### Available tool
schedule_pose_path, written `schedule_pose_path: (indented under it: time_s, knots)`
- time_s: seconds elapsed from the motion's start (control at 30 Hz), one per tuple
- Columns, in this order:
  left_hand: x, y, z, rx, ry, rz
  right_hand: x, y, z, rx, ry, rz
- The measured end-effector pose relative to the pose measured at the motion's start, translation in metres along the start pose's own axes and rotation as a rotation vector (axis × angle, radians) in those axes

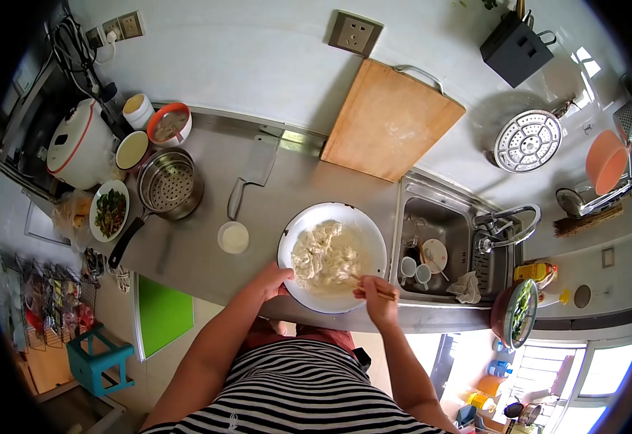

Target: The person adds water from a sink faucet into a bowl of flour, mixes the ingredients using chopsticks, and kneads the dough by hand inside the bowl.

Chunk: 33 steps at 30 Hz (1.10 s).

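A white enamel basin (374, 242) with a dark, chipped rim sits at the counter's front edge. Inside it lies a shaggy, wet flour dough (325, 253), pale and lumpy. My left hand (275, 281) is closed on the basin's left rim, thumb over the edge. At the lower right rim, my right hand (379, 300) is wrapped round wooden chopsticks (356, 278), whose tips reach into the dough. To the basin's left stands a small white cup (233, 237) with pale contents. Behind that cup, a cleaver (259, 160) lies flat on the counter.
A pot with a perforated insert (170, 184), a plate of chopped greens (110, 210), bowls and a rice cooker (79, 147) crowd the left. A wooden cutting board (385, 119) leans on the wall. Right of the basin is a sink (432, 210) with dishes and a faucet (511, 224).
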<state>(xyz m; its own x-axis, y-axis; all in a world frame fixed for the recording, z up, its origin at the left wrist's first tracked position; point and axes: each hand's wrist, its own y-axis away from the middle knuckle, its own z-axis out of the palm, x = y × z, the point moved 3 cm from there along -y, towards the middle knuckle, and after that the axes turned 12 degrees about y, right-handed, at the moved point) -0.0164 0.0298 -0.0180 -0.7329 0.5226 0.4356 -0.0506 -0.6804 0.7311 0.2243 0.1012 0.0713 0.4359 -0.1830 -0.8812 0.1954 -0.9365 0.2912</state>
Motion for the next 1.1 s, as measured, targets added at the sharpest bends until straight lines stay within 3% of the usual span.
schedule_pose_path:
  time_s: [0.1,0.23,0.37,0.57,0.7,0.77,0.87,1.1]
  knots:
    - [0.0,-0.001,-0.001,-0.01,-0.025,-0.02,-0.013,-0.004,0.022,-0.005,0.017,0.01]
    - [0.002,-0.002,0.0,-0.019,-0.055,-0.051,-0.019,-0.045,0.025,-0.002,-0.008,-0.206]
    - [0.0,-0.003,-0.001,-0.026,-0.042,-0.045,-0.029,-0.06,-0.014,0.037,0.259,-0.36]
    - [-0.001,-0.003,-0.002,-0.022,0.007,-0.006,0.015,-0.028,-0.059,-0.027,-0.009,0.079]
    - [0.0,-0.002,-0.002,0.001,-0.012,-0.013,0.041,-0.001,-0.033,-0.114,-0.239,0.184]
    - [0.001,-0.001,-0.002,0.004,-0.024,-0.032,0.039,0.005,0.003,-0.089,-0.322,0.203]
    - [0.002,-0.001,-0.002,-0.014,-0.04,-0.039,0.02,-0.006,0.04,-0.062,-0.326,0.057]
    - [0.001,-0.001,-0.002,-0.074,-0.012,-0.057,-0.024,-0.014,0.031,0.028,-0.36,-0.072]
